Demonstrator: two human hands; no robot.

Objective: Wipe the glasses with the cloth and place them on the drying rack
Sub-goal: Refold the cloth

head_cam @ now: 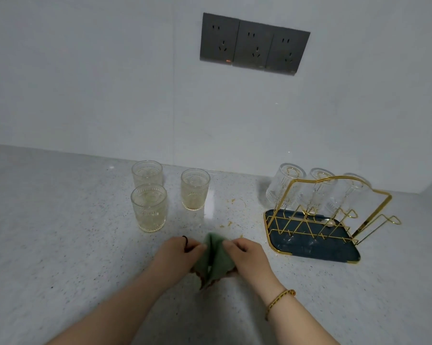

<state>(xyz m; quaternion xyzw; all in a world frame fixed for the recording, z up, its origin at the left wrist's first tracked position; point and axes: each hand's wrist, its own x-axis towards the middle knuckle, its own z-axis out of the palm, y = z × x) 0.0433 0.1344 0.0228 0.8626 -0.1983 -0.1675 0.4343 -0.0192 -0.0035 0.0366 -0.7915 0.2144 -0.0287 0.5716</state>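
Ahead and to the left of the left hand [178, 252] we saw three glasses standing upright on the tabletop [60, 232], each apart from the others: the front glass [149, 207], the back glass [147, 173] behind it, and the third glass [195, 189] a little further right. They looked cloudy and yellowish, so we judged them not yet wiped. The left hand pinched one side of the green cloth [213, 260], fingers curled on the fabric. The right hand [247, 255] pinched the other side, so the cloth sat bunched between the two, low over the tabletop. Neither hand held a glass. Just ahead of the cloth lay some yellowish crumbs [231, 224]. Ahead and to the right of the right hand stood the drying rack [317, 247], with three racked glasses [284, 185] upturned on its far pegs and its near pegs free. We judged that the coming move turned on this: the front glass, its long axis vertical, lay nearest the left hand, while the rack lay on the right hand's side.
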